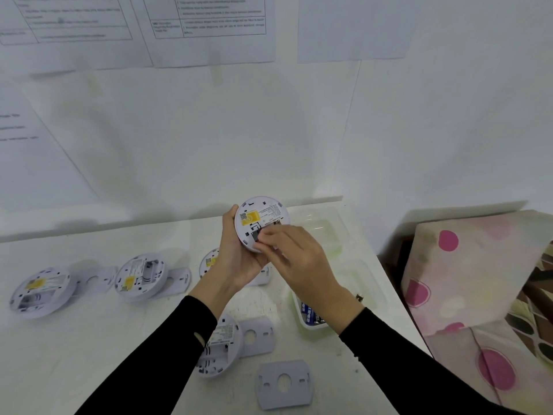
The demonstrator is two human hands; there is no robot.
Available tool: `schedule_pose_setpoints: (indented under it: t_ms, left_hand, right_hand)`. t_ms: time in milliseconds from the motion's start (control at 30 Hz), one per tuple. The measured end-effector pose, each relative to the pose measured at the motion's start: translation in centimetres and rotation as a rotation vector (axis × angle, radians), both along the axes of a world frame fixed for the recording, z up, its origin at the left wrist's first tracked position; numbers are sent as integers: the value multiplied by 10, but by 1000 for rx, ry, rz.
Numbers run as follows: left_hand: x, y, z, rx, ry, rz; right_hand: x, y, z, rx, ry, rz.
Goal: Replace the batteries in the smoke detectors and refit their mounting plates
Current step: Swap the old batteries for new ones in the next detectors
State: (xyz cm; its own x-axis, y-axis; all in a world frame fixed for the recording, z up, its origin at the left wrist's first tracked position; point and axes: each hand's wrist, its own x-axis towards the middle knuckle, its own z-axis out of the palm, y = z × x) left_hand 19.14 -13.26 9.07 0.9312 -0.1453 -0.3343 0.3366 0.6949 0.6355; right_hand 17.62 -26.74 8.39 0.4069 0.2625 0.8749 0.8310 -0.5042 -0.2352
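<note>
My left hand [239, 260] gripped the smoke detector [264, 212] above the far middle of the table [89, 339], back turned toward me so my right hand [296, 256] could work its battery bay [254, 235], fingers pinched narrow on something I couldn't make out.
</note>
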Motion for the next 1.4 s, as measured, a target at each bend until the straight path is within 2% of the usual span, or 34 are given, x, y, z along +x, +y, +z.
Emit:
schedule_pose_setpoints:
  t_ms: [133, 267, 367, 433, 533, 600, 833, 1100, 1300, 1400]
  left_hand:
    - [0, 0, -3, -3, 20, -3]
    - [-1, -2, -2, -47, 13, -25]
    - [-2, -5, -1, -72, -3, -33]
    - [-1, -4, 0, -46, -7, -13]
    - [1, -3, 0, -24, -17, 1]
    - [1, -5, -1, -24, -23, 0]
    - [1, -8, -4, -23, -39, 5]
    - [3, -6, -11, -15, -8, -44]
    - [-5, -2, -5, 24, -50, -51]
    - [-13, 3, 2, 7, -49, -59]
  right_hand:
    - [3, 7, -3, 21, -36, -22]
    - [13, 7, -10, 67, 70, -55]
    - [5, 15, -7, 206, 293, -128]
    - [-2, 20, -1, 319, 545, -186]
    - [-4, 21, 0, 556, 968, -113]
    - [0, 21, -5, 651, 1089, -53]
    - [1, 19, -4, 699, 1127, 11]
    - [3, 12, 8, 904, 1267, 189]
    - [-1, 11, 9, 692, 1191, 34]
    - [-8, 3, 12, 619, 1132, 95]
